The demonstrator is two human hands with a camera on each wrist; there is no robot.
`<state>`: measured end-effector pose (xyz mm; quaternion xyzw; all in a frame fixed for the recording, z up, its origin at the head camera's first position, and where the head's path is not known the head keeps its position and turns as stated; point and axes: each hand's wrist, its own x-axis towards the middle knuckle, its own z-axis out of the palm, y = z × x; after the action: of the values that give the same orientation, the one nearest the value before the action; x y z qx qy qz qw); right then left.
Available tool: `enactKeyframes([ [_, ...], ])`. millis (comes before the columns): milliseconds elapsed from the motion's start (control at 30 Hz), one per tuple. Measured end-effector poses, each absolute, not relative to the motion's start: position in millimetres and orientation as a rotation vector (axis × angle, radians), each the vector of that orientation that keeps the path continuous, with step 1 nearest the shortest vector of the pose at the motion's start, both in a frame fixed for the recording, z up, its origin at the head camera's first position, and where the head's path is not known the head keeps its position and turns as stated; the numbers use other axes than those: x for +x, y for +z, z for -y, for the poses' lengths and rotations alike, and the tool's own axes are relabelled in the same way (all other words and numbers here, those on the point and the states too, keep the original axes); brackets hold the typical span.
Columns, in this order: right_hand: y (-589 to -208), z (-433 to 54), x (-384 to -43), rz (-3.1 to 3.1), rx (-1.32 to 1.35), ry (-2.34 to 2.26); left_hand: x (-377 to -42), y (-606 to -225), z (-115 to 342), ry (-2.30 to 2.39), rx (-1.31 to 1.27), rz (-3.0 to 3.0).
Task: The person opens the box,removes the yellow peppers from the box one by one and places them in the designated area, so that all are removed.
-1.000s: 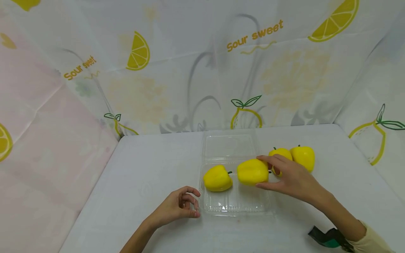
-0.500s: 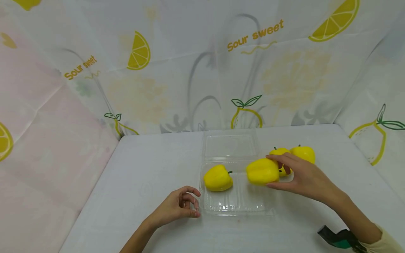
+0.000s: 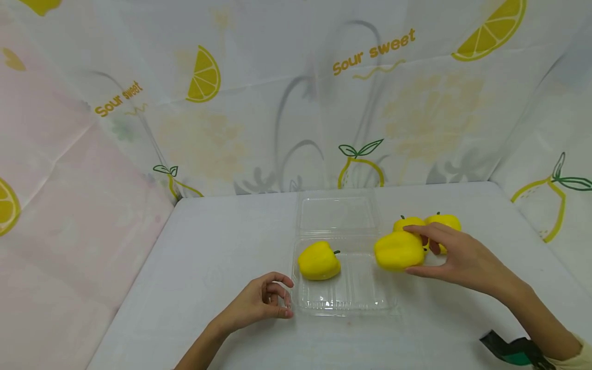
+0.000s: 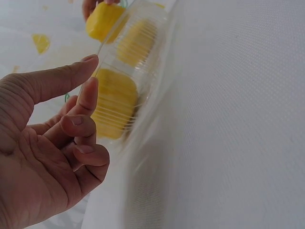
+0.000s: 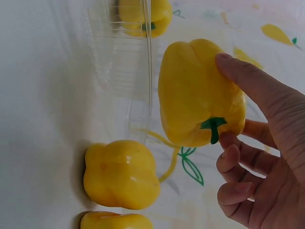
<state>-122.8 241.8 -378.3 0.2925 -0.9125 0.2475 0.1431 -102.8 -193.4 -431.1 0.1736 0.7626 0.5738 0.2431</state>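
A yellow bell pepper (image 3: pixel 399 252) is held between the thumb and fingers of my right hand (image 3: pixel 469 262), raised over the right edge of a clear plastic clamshell container (image 3: pixel 365 290). In the right wrist view its green stem faces the hand. Another yellow bell pepper (image 3: pixel 319 261) lies on its side in the left part of the container, whose lid (image 3: pixel 337 215) is folded back flat. My left hand (image 3: pixel 259 300) pinches the container's left rim between thumb and index finger, as the left wrist view shows; its other fingers are curled.
Two more yellow bell peppers, one (image 3: pixel 409 222) partly hidden behind the held one and another (image 3: pixel 444 220) partly behind the right hand, stand on the white tabletop (image 3: pixel 222 236). A lemon-print cloth (image 3: pixel 268 118) rises behind. A dark strap (image 3: pixel 513 352) hangs by the right wrist.
My right hand has moved rightward with the bell pepper, from above the container's middle to its right edge. The left hand, container and other peppers stay put.
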Motion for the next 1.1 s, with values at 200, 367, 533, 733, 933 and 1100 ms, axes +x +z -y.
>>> enactKeyframes([
  [200, -378, -249, -121, 2.644, 0.823, 0.72, -104, -431, 193, 1.56, 0.475, -2.085],
  [367, -379, -256, -119, 2.649, 0.828, 0.726, -104, -431, 193, 1.561, 0.474, -2.079],
  [533, -380, -263, -119, 2.653, 0.852, 0.734, -104, -431, 193, 1.555, 0.473, -2.088],
  [733, -383, -272, -118, 2.677, 0.878, 0.765, -104, -431, 193, 1.559, 0.471, -2.081],
  [933, -385, -278, -116, 2.666, 0.931, 0.807, -104, -432, 193, 1.572, 0.478, -2.071],
  [1100, -389, -284, -117, 2.662, 0.956, 0.834, -103, -432, 194, 1.573, 0.477, -2.072],
])
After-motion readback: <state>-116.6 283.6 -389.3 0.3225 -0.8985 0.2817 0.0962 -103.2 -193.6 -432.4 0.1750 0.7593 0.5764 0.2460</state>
